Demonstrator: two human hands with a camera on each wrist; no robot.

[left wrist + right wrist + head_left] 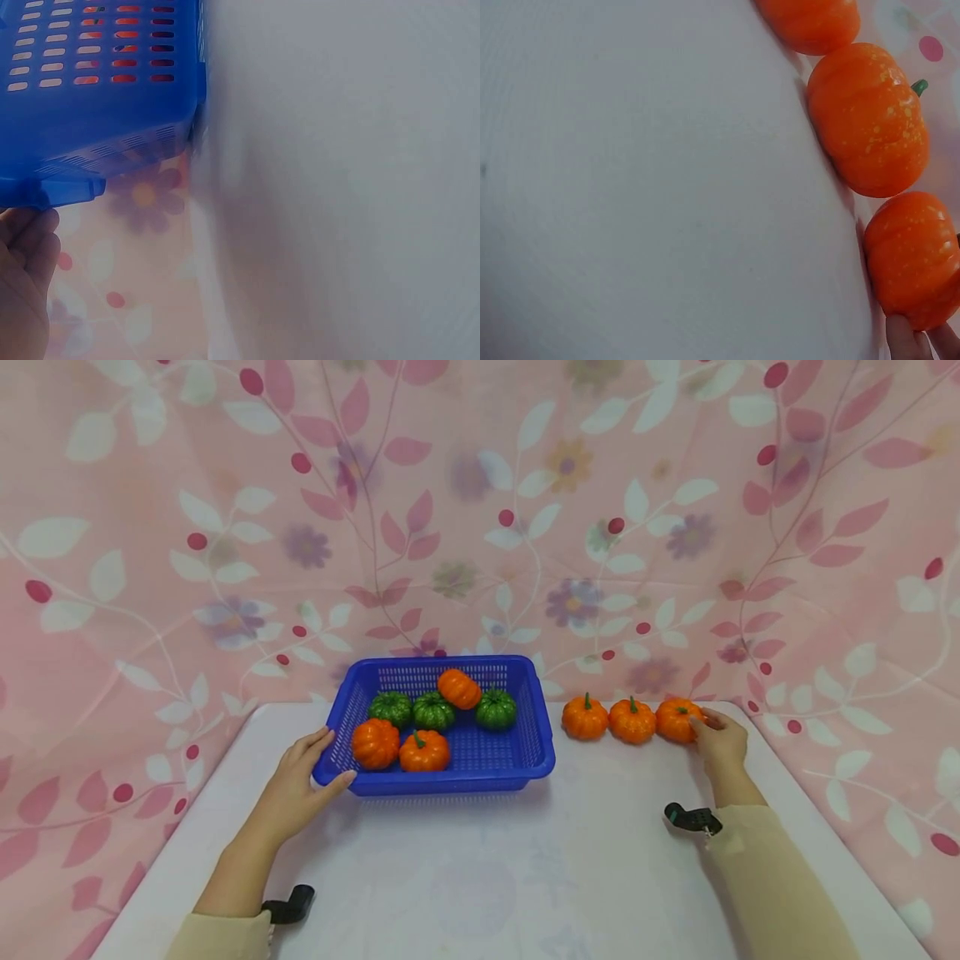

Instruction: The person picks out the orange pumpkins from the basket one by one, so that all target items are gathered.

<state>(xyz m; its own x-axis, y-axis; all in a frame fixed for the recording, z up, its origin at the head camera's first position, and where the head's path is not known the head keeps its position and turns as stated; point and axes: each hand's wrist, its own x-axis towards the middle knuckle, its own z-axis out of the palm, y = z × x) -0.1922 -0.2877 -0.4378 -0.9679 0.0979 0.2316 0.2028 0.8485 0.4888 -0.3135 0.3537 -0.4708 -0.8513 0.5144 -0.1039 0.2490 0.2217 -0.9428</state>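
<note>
Pink floral cloth (450, 527) backs a white table (480, 877). At its right, the end pumpkin (676, 721) is pinched by the right hand (722, 743), beside two orange pumpkins (632, 722). Leftward, a blue basket (480, 782) holds three green pumpkins (434, 713) and three orange ones (424, 752); the left hand (295, 785), thumb and fingers apart, touches its corner.

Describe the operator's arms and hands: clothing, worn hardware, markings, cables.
The left hand and right hand are bare, with no gloves or rings visible. Left sleeve and right sleeve: plain beige. Small, angular black devices sit at the left cuff and right cuff. No cables or readable markings show.
</note>
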